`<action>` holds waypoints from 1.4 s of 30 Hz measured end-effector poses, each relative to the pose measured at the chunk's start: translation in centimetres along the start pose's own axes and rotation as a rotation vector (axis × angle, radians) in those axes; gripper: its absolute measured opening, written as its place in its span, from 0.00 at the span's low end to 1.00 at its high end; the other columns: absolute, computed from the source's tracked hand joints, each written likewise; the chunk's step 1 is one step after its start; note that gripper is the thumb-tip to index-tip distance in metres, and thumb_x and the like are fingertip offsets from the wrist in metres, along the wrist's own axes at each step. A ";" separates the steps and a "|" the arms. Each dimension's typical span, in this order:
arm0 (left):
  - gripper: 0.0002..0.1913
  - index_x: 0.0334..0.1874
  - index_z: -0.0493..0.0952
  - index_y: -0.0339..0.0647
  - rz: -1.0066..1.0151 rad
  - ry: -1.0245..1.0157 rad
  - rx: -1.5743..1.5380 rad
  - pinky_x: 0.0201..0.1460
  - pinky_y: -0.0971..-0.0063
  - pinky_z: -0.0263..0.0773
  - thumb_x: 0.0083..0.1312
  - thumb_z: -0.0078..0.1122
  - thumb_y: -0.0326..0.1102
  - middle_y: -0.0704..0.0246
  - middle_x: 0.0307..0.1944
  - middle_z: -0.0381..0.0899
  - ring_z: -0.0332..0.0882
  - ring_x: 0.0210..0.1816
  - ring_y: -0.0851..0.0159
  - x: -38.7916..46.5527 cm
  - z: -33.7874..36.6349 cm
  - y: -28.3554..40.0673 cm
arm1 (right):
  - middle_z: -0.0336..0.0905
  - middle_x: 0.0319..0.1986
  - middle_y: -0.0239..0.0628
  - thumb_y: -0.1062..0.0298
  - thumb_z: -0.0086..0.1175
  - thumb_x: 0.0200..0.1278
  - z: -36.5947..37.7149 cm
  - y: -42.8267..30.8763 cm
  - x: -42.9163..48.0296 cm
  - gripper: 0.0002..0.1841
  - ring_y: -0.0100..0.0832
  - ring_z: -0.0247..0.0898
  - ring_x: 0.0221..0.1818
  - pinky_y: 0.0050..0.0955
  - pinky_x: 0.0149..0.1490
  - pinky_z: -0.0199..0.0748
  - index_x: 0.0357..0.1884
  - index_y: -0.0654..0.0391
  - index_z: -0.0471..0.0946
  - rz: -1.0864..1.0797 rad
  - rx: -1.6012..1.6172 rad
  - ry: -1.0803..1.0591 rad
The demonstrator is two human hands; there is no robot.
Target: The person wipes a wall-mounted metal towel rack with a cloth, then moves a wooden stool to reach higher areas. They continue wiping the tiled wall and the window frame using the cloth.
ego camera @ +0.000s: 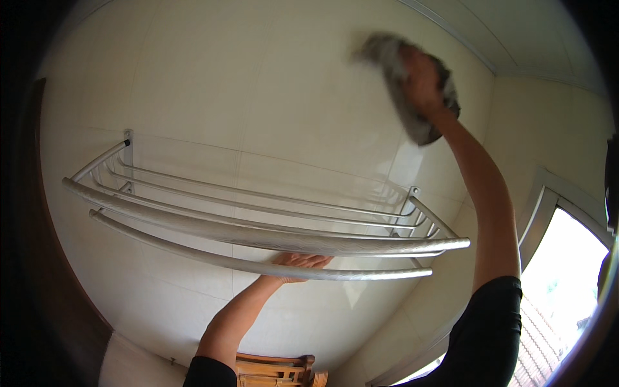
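Observation:
High on the pale tiled wall (203,96), my right hand (421,80) holds a grey-brown cloth (411,116) against or close to the tiles. Hand and cloth are blurred. Below and to the left, a silver metal wall rack (271,237) with several bars is fixed to the wall by two brackets. My left hand (302,261) is behind the rack's lower front bar (193,249), fingers extended, and seems to rest flat on the wall. That bar hides part of the hand, and I see nothing held in it.
A wooden chair back (275,370) stands below my left arm. On the right is a bright framed window (556,271) with roof tiles outside. A dark brown panel edge (53,232) runs down the left. The ceiling (512,38) meets the wall at upper right.

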State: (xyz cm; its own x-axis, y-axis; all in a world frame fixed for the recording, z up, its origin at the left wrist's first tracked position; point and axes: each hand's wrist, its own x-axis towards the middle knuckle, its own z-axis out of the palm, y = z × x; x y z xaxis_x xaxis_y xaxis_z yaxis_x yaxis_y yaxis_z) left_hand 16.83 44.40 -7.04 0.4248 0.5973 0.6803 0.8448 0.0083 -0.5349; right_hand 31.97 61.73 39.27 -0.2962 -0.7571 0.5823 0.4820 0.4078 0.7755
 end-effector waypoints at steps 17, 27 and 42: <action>0.24 0.73 0.61 0.54 0.050 0.011 0.302 0.79 0.59 0.41 0.73 0.38 0.40 0.75 0.77 0.48 0.45 0.77 0.67 -0.6 -0.5 0.2 | 0.66 0.63 0.31 0.60 0.51 0.55 0.1 -26.9 6.5 0.27 0.41 0.57 0.66 0.53 0.69 0.53 0.61 0.44 0.72 -0.479 0.451 -0.003; 0.22 0.65 0.70 0.48 -0.058 0.285 0.206 0.73 0.62 0.56 0.68 0.52 0.36 0.70 0.70 0.64 0.61 0.70 0.61 0.5 -0.5 0.1 | 0.64 0.64 0.36 0.62 0.57 0.51 -6.3 -1.0 -10.2 0.28 0.42 0.59 0.66 0.48 0.63 0.59 0.59 0.49 0.72 -0.228 0.014 -0.413; 0.23 0.66 0.70 0.52 -0.028 0.071 0.215 0.73 0.56 0.53 0.68 0.48 0.45 0.72 0.73 0.60 0.50 0.75 0.60 -1.6 1.5 1.1 | 0.69 0.59 0.28 0.62 0.54 0.49 -7.1 -9.0 -9.6 0.24 0.37 0.60 0.66 0.46 0.69 0.58 0.53 0.42 0.76 -0.519 0.591 -0.319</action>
State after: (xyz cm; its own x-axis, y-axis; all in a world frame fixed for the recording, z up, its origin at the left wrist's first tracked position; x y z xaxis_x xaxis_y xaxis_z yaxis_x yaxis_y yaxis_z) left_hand 16.55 44.67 -9.48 0.4302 0.5368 0.7258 0.7711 0.1996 -0.6047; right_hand 36.33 61.72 24.99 -0.6219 -0.7780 0.0899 -0.2627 0.3154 0.9119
